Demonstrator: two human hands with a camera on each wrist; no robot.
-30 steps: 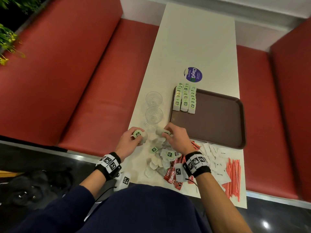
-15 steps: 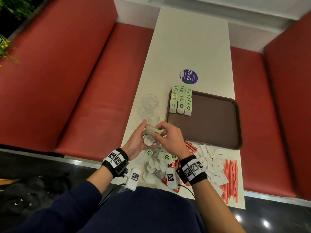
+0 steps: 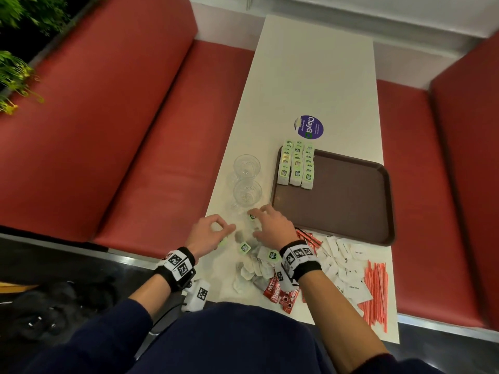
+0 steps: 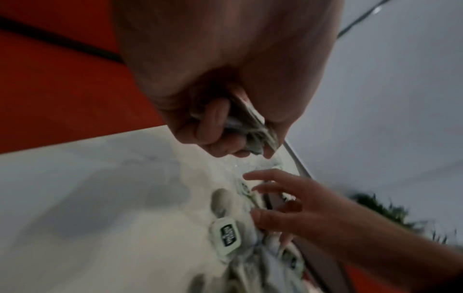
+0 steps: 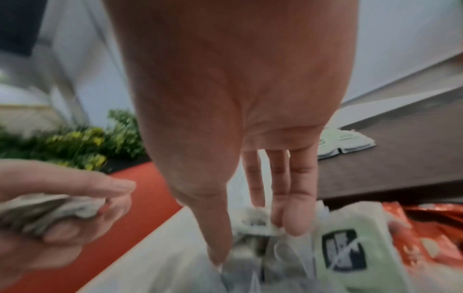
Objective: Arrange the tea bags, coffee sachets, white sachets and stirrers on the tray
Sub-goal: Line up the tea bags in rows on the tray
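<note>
Left hand [image 3: 208, 233]: fingers [image 4: 213, 119] curled round a small bundle of tea bags [image 4: 253, 126], held above the bench [image 3: 310, 76] near its left edge. Right hand [image 3: 272, 225]: fingers [image 5: 298, 190] straight and spread, tips down on the loose tea bags [image 3: 251, 255] directly beneath, nearer that pile than the left. Tray [image 3: 351, 211] just beyond, toward the far edge; three rows of tea bags [image 3: 297, 166] in its far left corner.
</note>
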